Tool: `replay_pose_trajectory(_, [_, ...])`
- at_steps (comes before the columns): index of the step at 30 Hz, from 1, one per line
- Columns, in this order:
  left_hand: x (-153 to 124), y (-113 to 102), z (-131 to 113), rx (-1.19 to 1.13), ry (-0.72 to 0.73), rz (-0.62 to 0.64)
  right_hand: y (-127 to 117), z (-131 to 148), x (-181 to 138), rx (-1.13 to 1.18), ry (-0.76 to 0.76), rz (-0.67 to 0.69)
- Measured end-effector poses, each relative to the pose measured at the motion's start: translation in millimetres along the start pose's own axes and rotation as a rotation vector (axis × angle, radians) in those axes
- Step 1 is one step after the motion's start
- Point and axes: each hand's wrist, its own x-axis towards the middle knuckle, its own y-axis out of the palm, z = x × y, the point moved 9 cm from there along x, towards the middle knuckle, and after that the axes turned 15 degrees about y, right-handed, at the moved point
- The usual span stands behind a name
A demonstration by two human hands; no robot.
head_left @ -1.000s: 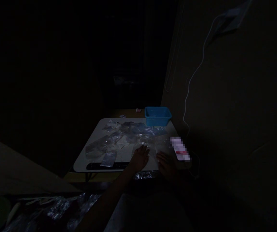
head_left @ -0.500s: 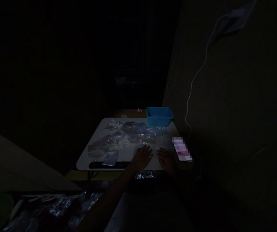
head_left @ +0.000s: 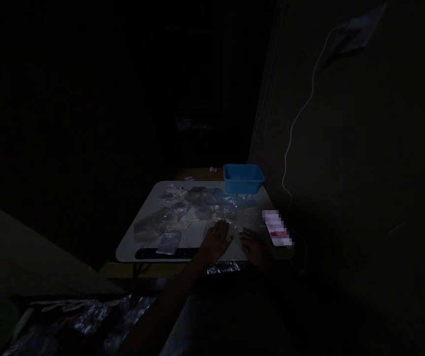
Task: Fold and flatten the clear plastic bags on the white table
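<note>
The room is very dark. My left hand [head_left: 215,242] lies flat, fingers stretched out, on a clear plastic bag [head_left: 224,223] near the front edge of a small white table [head_left: 144,236]. My right hand [head_left: 255,247] rests just right of it with fingers spread, also on the plastic near the table's front edge. Several other clear plastic bags [head_left: 153,223] lie scattered over the tabletop. Neither hand grips anything that I can make out.
A blue plastic tub [head_left: 242,178] stands at the table's far right corner. A blurred white and red item [head_left: 277,228] lies at the right edge. A white cable [head_left: 294,123] hangs down the right wall. More crumpled plastic [head_left: 97,316] lies at lower left.
Both hands stay on the plastic near the table's front edge; they shifted only slightly, mostly with the camera's small movement.
</note>
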Motion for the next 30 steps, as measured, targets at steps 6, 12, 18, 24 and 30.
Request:
replay_pose_trajectory(6, [0, -1, -3, -0.052, 0.039, 0.039, 7, 1, -5, -0.022, 0.024, 0.001])
replay_pose_trajectory(12, [0, 1, -2, -0.045, 0.007, 0.078, 5, -1, 3, -0.038, 0.004, 0.004])
replay_pose_trajectory(18, [0, -3, -5, -0.044, 0.016, 0.076, 9, 2, 10, -0.049, -0.078, 0.11])
replay_pose_trajectory(24, [1, 0, -3, -0.04, -0.003, 0.09, 5, 2, -2, -0.016, -0.078, 0.164])
replay_pose_trajectory(30, [-1, -5, -2, -0.036, -0.011, 0.03, 6, 0, -8, 0.013, -0.071, 0.113])
